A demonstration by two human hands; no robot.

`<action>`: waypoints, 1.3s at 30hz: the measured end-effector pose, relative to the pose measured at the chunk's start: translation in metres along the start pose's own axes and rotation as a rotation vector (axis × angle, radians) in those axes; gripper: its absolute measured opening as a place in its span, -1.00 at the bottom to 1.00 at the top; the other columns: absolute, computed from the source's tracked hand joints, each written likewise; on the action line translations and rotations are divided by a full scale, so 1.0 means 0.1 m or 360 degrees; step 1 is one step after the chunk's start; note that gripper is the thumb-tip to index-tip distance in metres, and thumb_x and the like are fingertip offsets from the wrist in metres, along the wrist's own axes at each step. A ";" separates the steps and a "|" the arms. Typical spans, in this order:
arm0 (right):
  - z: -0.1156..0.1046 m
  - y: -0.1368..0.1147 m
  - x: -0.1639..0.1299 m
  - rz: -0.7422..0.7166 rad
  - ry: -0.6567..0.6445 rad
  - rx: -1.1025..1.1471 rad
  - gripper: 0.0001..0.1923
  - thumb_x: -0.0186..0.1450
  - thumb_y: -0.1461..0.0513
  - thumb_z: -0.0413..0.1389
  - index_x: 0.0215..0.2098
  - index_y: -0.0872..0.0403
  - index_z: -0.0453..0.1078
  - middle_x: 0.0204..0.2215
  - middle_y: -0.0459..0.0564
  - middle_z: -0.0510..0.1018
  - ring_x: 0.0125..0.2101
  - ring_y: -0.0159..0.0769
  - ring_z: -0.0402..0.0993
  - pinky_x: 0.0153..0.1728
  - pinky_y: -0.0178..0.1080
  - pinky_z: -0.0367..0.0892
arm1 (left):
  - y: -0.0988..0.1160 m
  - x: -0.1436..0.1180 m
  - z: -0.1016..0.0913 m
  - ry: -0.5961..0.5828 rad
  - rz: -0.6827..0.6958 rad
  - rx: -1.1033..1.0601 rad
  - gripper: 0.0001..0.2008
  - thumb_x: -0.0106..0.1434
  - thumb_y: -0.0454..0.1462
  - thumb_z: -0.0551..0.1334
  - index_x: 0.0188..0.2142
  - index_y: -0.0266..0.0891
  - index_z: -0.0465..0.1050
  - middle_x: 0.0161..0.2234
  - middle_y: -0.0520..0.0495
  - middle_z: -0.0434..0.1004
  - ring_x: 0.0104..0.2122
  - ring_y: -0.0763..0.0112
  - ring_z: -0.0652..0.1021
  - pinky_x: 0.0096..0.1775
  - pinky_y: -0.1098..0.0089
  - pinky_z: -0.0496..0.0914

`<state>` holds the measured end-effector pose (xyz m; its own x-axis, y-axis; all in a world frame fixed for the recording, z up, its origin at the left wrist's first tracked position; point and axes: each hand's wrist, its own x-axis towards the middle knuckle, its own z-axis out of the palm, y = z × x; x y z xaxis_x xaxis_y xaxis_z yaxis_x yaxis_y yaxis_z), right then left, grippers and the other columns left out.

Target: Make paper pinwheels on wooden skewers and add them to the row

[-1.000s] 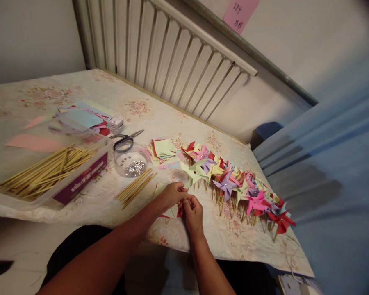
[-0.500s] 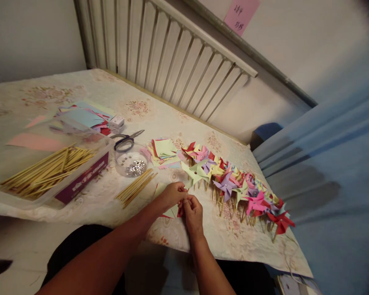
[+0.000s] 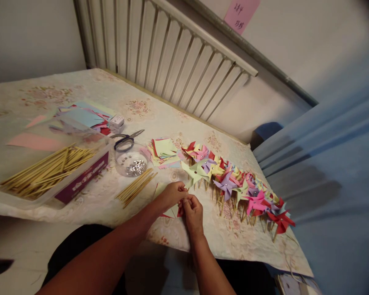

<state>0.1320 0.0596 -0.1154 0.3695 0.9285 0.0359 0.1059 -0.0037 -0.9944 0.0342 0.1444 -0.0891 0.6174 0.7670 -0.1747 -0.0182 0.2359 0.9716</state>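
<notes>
Two hands meet at the near edge of the table [image 3: 89,205], and we see them pressed fingertip to fingertip over a small folded paper piece [image 3: 173,212], pale green with red showing at its corner. The left hand [image 3: 171,195] is curled with its fingers pinched down on the top of that piece; the right hand [image 3: 193,213] is curled too, its fingertips closing on the same spot from the other side. Both grip the paper, which lies just at the table's front edge, partly hidden under the hands.

Just left of the hands we find a loose bundle of wooden sticks [image 3: 135,188] lying on the flowered cloth. Just right of them, a long row of finished paper pinwheels [image 3: 236,186] in green, purple, pink and red runs along the table toward its right corner, sticks pointing to the near side.

A little further back stands a clear round dish [image 3: 131,163] with small shiny bits in it, and a pair of scissors [image 3: 126,138] lies touching its far rim. Beside the dish sits a stack of cut paper squares [image 3: 163,150]. To the left, a clear box [image 3: 83,178] holds many more sticks. Behind it lie larger coloured sheets [image 3: 83,116] and a small white carton [image 3: 116,121].

Farthest off, a white radiator [image 3: 172,53] lines the wall, with a pink note [image 3: 240,12] stuck above it.
</notes>
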 end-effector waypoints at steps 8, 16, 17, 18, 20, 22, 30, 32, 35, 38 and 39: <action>0.00 0.00 0.00 0.0012 0.0003 -0.0004 -0.76 0.29 0.07 0.11 -0.39 0.07 0.36 -0.62 -0.20 0.42 -0.69 -0.47 0.28 -0.62 -0.38 0.20 | -0.02 0.01 -0.01 0.0021 0.0024 0.0085 -0.84 0.00 -0.27 0.20 -0.53 -0.21 0.18 -0.65 0.17 0.22 -0.66 0.58 0.29 -0.57 0.51 0.14; 0.01 -0.04 -0.01 -0.0009 0.0007 -0.0028 -0.77 0.29 0.09 0.11 -0.41 0.08 0.35 -0.63 -0.20 0.41 -0.69 -0.49 0.27 -0.62 -0.40 0.20 | -0.05 0.02 -0.01 0.0018 0.0071 0.0162 -0.86 0.02 -0.28 0.16 -0.54 -0.20 0.16 -0.66 0.17 0.21 -0.66 0.57 0.28 -0.57 0.51 0.13; 0.01 -0.05 -0.01 -0.0008 0.0006 -0.0030 -0.77 0.29 0.09 0.11 -0.42 0.08 0.34 -0.63 -0.20 0.41 -0.69 -0.49 0.26 -0.62 -0.40 0.20 | -0.05 0.03 -0.01 0.0016 0.0078 0.0168 -0.87 0.02 -0.28 0.15 -0.54 -0.20 0.16 -0.66 0.17 0.21 -0.66 0.57 0.28 -0.57 0.51 0.13; 0.02 -0.05 -0.01 -0.0005 0.0008 -0.0033 -0.77 0.29 0.10 0.10 -0.43 0.08 0.33 -0.63 -0.20 0.41 -0.69 -0.49 0.26 -0.62 -0.40 0.20 | -0.06 0.04 -0.01 0.0017 0.0086 0.0170 -0.86 0.02 -0.27 0.15 -0.54 -0.20 0.16 -0.66 0.17 0.21 -0.66 0.57 0.28 -0.57 0.51 0.12; 0.02 -0.05 -0.01 0.0005 0.0013 -0.0044 -0.77 0.29 0.10 0.10 -0.43 0.07 0.33 -0.63 -0.20 0.41 -0.69 -0.49 0.26 -0.63 -0.40 0.20 | -0.06 0.04 -0.01 0.0022 0.0098 0.0159 -0.84 0.02 -0.26 0.16 -0.55 -0.20 0.15 -0.66 0.17 0.20 -0.66 0.57 0.27 -0.58 0.51 0.11; 0.02 -0.05 -0.01 0.0007 0.0009 -0.0061 -0.77 0.29 0.10 0.10 -0.43 0.07 0.33 -0.64 -0.20 0.40 -0.69 -0.48 0.26 -0.63 -0.40 0.19 | -0.05 0.04 -0.01 0.0024 0.0093 0.0148 -0.84 0.02 -0.25 0.16 -0.55 -0.20 0.15 -0.66 0.17 0.19 -0.66 0.57 0.27 -0.58 0.51 0.12; 0.02 -0.07 -0.01 -0.0003 0.0014 -0.0069 -0.78 0.28 0.11 0.10 -0.44 0.07 0.32 -0.64 -0.20 0.40 -0.68 -0.48 0.26 -0.62 -0.40 0.20 | -0.03 0.03 -0.01 0.0049 0.0104 0.0201 -0.87 0.01 -0.27 0.14 -0.55 -0.21 0.17 -0.65 0.17 0.18 -0.65 0.57 0.27 -0.57 0.50 0.12; 0.02 -0.07 -0.02 -0.0004 0.0016 -0.0071 -0.78 0.28 0.11 0.10 -0.45 0.07 0.32 -0.64 -0.20 0.40 -0.69 -0.48 0.26 -0.62 -0.40 0.20 | -0.03 0.03 -0.01 0.0043 0.0109 0.0207 -0.87 0.01 -0.27 0.14 -0.55 -0.21 0.16 -0.65 0.18 0.18 -0.65 0.57 0.27 -0.57 0.50 0.12; 0.02 -0.06 -0.02 -0.0003 0.0010 -0.0061 -0.77 0.28 0.10 0.10 -0.44 0.07 0.33 -0.64 -0.20 0.40 -0.69 -0.48 0.27 -0.62 -0.40 0.20 | -0.03 0.03 -0.01 0.0031 0.0109 0.0195 -0.89 0.02 -0.28 0.13 -0.54 -0.21 0.17 -0.65 0.17 0.19 -0.64 0.56 0.28 -0.57 0.50 0.13; 0.01 -0.04 -0.01 -0.0005 0.0007 -0.0051 -0.77 0.29 0.10 0.10 -0.42 0.08 0.34 -0.63 -0.20 0.41 -0.68 -0.48 0.27 -0.62 -0.40 0.21 | -0.03 0.03 -0.01 0.0018 0.0108 0.0189 -0.89 0.03 -0.27 0.13 -0.53 -0.20 0.16 -0.65 0.17 0.19 -0.65 0.56 0.28 -0.57 0.49 0.12; 0.01 -0.03 -0.01 -0.0006 0.0007 -0.0049 -0.77 0.29 0.09 0.11 -0.42 0.08 0.34 -0.63 -0.20 0.41 -0.68 -0.48 0.27 -0.62 -0.40 0.21 | -0.04 0.03 -0.01 0.0016 0.0108 0.0191 -0.88 0.03 -0.27 0.13 -0.53 -0.20 0.16 -0.65 0.17 0.19 -0.65 0.56 0.28 -0.57 0.49 0.12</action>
<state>0.1303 0.0593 -0.1122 0.3729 0.9270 0.0403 0.1356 -0.0115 -0.9907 0.0350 0.1466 -0.0934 0.6099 0.7850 -0.1087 0.0347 0.1106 0.9933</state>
